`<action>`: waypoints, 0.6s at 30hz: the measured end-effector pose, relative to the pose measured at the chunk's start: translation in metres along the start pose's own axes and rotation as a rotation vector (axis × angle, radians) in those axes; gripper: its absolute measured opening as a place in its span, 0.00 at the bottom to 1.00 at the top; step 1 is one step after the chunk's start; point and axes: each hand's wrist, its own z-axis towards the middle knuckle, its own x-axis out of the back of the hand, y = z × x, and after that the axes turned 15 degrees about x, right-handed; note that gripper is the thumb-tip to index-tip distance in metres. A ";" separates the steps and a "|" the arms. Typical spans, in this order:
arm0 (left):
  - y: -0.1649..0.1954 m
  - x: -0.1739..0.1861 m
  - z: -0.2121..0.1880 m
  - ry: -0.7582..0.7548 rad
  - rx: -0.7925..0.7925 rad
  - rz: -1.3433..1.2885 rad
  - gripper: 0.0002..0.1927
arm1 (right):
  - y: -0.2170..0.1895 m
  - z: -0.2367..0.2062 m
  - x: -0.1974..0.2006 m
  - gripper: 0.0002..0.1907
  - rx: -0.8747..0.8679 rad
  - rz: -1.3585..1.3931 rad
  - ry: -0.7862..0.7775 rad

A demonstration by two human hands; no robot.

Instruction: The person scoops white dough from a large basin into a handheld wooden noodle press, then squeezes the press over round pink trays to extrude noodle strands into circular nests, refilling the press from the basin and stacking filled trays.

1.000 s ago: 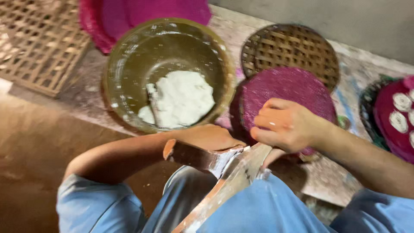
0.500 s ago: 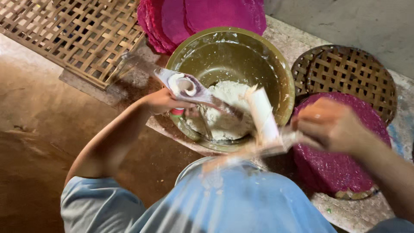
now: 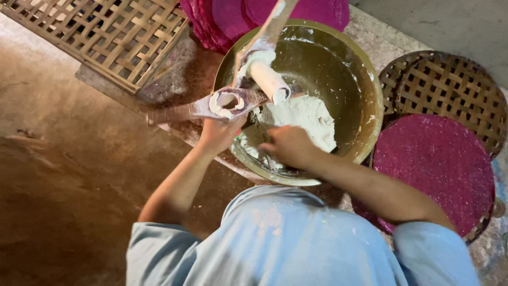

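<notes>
Scooping dough (image 3: 304,119) with both hands

Both grips (image 3: 219,132) (image 3: 288,145) closed, forearms extended

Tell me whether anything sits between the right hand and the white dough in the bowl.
Nothing visible does. The right hand is already inside the bowl, right against the white dough; the wooden press tool stays in the left hand.

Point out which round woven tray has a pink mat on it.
The near round tray at lower right: a pink mat covers nearly all of it, leaving only its rim showing. The round tray behind it is bare, its open weave visible.
</notes>
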 end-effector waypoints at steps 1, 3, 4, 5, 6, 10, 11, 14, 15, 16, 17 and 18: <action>-0.004 0.001 -0.001 0.072 -0.080 0.051 0.11 | -0.004 0.011 -0.007 0.19 0.005 -0.045 -0.052; -0.011 -0.002 -0.002 0.152 -0.146 0.114 0.21 | -0.006 0.025 -0.013 0.18 -0.005 -0.081 -0.076; -0.014 -0.004 -0.002 0.191 -0.186 0.147 0.25 | 0.000 0.027 -0.009 0.17 -0.018 -0.080 -0.054; -0.016 -0.006 -0.002 0.210 -0.193 0.153 0.25 | 0.009 0.028 -0.003 0.17 -0.029 -0.067 -0.024; -0.018 -0.008 -0.002 0.225 -0.203 0.158 0.25 | 0.020 0.027 0.005 0.16 -0.045 -0.048 0.025; -0.019 -0.010 -0.002 0.250 -0.146 0.136 0.29 | 0.050 0.032 0.029 0.14 -0.076 -0.093 0.111; -0.019 -0.010 -0.003 0.247 -0.157 0.120 0.28 | 0.050 0.035 0.030 0.13 -0.071 -0.111 0.112; -0.017 -0.012 -0.002 0.250 -0.172 0.081 0.28 | 0.044 0.037 0.032 0.12 -0.101 -0.103 0.113; -0.016 -0.012 -0.002 0.259 -0.164 0.072 0.28 | 0.040 0.036 0.032 0.14 -0.157 -0.080 0.097; -0.015 -0.013 -0.001 0.268 -0.153 0.062 0.28 | 0.039 0.033 0.037 0.11 -0.058 -0.179 -0.039; -0.013 -0.013 0.000 0.267 -0.172 0.098 0.27 | 0.039 0.027 0.042 0.09 0.041 -0.276 -0.177; -0.012 -0.014 0.001 0.265 -0.191 0.132 0.26 | 0.040 0.022 0.048 0.08 0.140 -0.374 -0.316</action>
